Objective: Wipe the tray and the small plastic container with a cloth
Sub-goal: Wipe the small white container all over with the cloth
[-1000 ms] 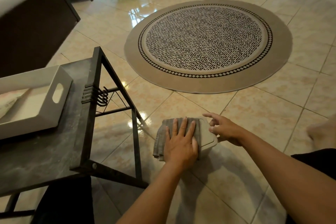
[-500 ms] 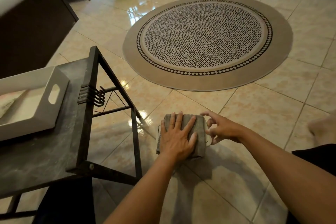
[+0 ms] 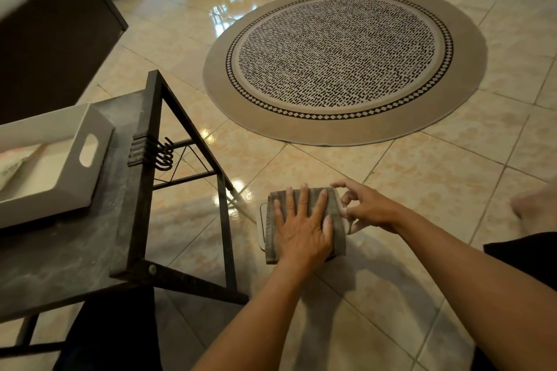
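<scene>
Down on the glossy beige tiled floor (image 3: pixel 391 295), the left hand (image 3: pixel 301 229) lies flat, fingers spread wide, pressing a folded grey cloth (image 3: pixel 334 217) onto the small pale plastic container (image 3: pixel 262 227). Only the container's left edge and right corner peek out from under the cloth. The right hand (image 3: pixel 369 206) steadies it from the right, its grip half curled, fingertips pinching the container's right edge beside the cloth. Off to the left, the white rectangular tray with a cut-out handle (image 3: pixel 75 172) sits on the dark metal-framed table (image 3: pixel 90 250), well apart from both hands.
</scene>
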